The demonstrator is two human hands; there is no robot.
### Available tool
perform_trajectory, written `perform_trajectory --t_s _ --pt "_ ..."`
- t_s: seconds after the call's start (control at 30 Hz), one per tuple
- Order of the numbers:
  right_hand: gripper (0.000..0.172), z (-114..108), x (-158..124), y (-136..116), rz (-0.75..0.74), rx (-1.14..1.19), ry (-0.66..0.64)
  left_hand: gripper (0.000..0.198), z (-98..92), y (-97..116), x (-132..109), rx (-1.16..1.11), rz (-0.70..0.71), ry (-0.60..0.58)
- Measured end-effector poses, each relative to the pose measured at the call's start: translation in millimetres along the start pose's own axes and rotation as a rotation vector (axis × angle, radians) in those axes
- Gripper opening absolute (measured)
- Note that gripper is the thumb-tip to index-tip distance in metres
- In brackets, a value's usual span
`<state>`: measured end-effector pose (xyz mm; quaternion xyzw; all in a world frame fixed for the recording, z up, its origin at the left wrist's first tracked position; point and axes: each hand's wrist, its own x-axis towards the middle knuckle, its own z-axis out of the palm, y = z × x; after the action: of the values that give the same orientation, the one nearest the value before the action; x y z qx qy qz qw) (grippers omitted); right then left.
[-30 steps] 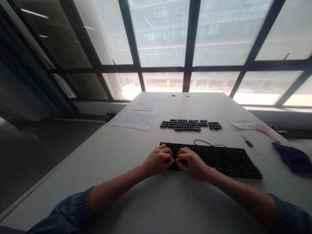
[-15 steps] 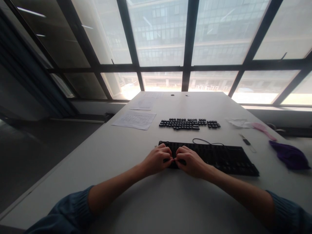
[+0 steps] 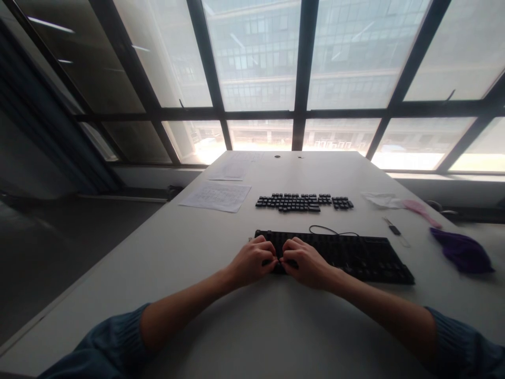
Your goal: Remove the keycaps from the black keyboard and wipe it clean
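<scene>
A black keyboard (image 3: 363,258) lies near me on the white table, its cable looped behind it. Over its left part, my left hand (image 3: 256,258) and my right hand (image 3: 303,260) meet with fingertips pinched close together. Whatever is between the fingers is too small and dark to make out. Behind the keyboard, loose black keycaps (image 3: 298,202) stand in rows, with another group of keycaps (image 3: 342,203) at their right end.
Printed papers (image 3: 216,196) lie left of the keycaps. On the right of the table (image 3: 221,337) are a white crumpled wrapper (image 3: 382,200), a pink item (image 3: 421,209), a small black-handled tool (image 3: 394,229) and a purple cloth (image 3: 462,250). Windows stand behind.
The view has shifted slightly, so everything sits a little differently in the picture. Both hands remain at the keyboard's left part, fingertips still close together.
</scene>
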<state>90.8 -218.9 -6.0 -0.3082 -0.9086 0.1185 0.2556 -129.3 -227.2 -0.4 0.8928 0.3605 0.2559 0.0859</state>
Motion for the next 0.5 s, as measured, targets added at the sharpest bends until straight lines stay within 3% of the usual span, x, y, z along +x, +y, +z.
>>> perform_trajectory --t_s 0.5 --pt "0.013 -2.9 2.7 0.4 0.027 0.036 -0.009 0.022 1.3 2.7 2.7 0.007 -0.021 -0.005"
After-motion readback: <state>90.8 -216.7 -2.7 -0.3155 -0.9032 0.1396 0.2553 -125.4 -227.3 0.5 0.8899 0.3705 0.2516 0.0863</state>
